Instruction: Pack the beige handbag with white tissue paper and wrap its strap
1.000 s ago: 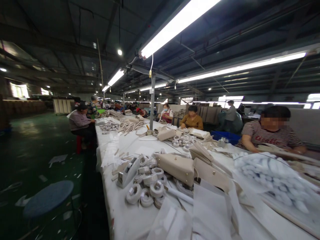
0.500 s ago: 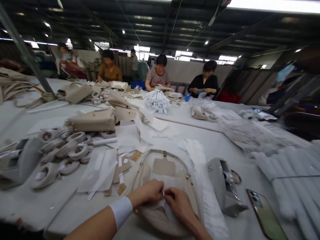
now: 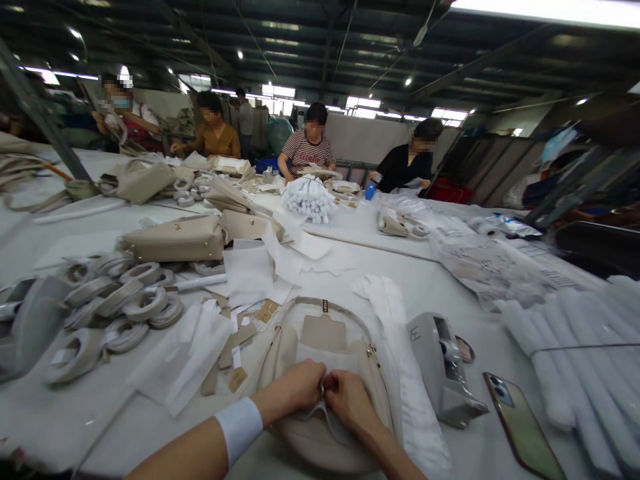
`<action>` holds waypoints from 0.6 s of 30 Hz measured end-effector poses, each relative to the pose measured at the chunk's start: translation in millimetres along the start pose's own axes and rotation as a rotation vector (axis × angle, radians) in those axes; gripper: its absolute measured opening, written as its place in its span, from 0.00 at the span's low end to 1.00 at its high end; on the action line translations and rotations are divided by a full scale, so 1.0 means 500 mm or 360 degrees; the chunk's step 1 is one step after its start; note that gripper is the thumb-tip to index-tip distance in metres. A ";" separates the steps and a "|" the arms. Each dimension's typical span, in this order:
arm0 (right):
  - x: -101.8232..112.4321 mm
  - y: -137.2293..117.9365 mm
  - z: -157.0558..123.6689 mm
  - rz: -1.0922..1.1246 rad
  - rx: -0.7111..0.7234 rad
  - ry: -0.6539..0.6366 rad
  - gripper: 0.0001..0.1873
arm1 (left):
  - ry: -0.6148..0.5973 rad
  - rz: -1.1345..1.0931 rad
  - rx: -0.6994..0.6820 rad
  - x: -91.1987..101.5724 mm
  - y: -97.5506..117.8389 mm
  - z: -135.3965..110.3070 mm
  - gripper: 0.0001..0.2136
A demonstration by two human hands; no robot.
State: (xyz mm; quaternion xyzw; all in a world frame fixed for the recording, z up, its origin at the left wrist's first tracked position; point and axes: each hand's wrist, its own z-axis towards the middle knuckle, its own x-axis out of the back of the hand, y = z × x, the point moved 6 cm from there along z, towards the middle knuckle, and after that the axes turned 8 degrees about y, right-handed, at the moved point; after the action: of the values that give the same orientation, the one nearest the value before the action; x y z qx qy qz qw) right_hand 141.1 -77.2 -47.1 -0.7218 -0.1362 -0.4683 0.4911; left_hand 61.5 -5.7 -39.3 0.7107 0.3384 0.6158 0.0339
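A beige handbag (image 3: 320, 448) lies in front of me, its strap (image 3: 350, 312) arching away behind it. My left hand (image 3: 300, 385) and my right hand (image 3: 354, 401) meet over the bag's middle, fingers closed in a pinch. Between the fingertips is something small and whitish, too covered to name. A thin white sheet (image 3: 343, 362) lies on the bag just beyond my fingers. Behind that sheet rests a beige flat piece (image 3: 324, 333). A white band wraps my left forearm.
Left are rolled beige straps (image 3: 145, 303), white sheets (image 3: 187, 353) and cardboard tags (image 3: 238, 379). A tape dispenser (image 3: 434, 367), a phone (image 3: 523, 423) and bundled white foam tubes (image 3: 565, 360) lie right. Beige bags (image 3: 175, 240) stand farther back. Several people work across the table.
My view has shifted slightly, so the table items appear a little further left. Both hands stay together over the bag, the right one's fingers curled closer to the left.
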 end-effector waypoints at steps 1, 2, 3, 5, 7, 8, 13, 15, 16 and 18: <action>0.001 0.000 -0.002 0.0006 0.0012 0.0003 0.10 | 0.0008 -0.0010 0.0003 0.001 -0.001 -0.003 0.11; 0.002 0.000 -0.005 0.0014 0.0024 0.0005 0.11 | 0.0018 -0.0023 0.0004 0.002 -0.001 -0.006 0.11; 0.003 0.001 -0.008 0.0021 0.0036 0.0004 0.11 | 0.0033 -0.0037 0.0001 0.003 0.000 -0.010 0.12; 0.005 0.001 -0.015 0.0038 0.0068 0.0000 0.11 | 0.0070 -0.0062 -0.0010 0.005 0.003 -0.020 0.14; 0.007 0.000 -0.023 0.0101 0.0114 0.0003 0.12 | 0.0103 -0.0078 -0.0021 0.004 0.004 -0.028 0.16; 0.007 -0.002 -0.026 0.0154 0.0134 0.0000 0.12 | 0.0111 -0.0083 -0.0025 0.003 0.005 -0.030 0.16; 0.006 -0.007 -0.037 0.0373 0.0205 -0.0061 0.15 | 0.0113 -0.0097 -0.0048 -0.009 0.000 -0.028 0.15; 0.006 -0.008 -0.038 0.0386 0.0223 -0.0072 0.15 | 0.0104 -0.0104 -0.0066 -0.011 -0.001 -0.023 0.16; 0.006 -0.008 -0.038 0.0387 0.0226 -0.0071 0.15 | 0.0096 -0.0107 -0.0078 -0.012 -0.002 -0.021 0.17; 0.004 -0.007 -0.037 0.0367 0.0230 -0.0054 0.16 | 0.0076 -0.0109 -0.0100 -0.014 -0.003 -0.017 0.18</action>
State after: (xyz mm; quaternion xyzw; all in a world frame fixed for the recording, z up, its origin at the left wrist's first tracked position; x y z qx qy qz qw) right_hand 129.9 -91.7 -42.1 -0.7032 -0.0942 -0.3855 0.5899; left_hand 53.2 -11.5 -43.8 0.6823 0.3436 0.6416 0.0693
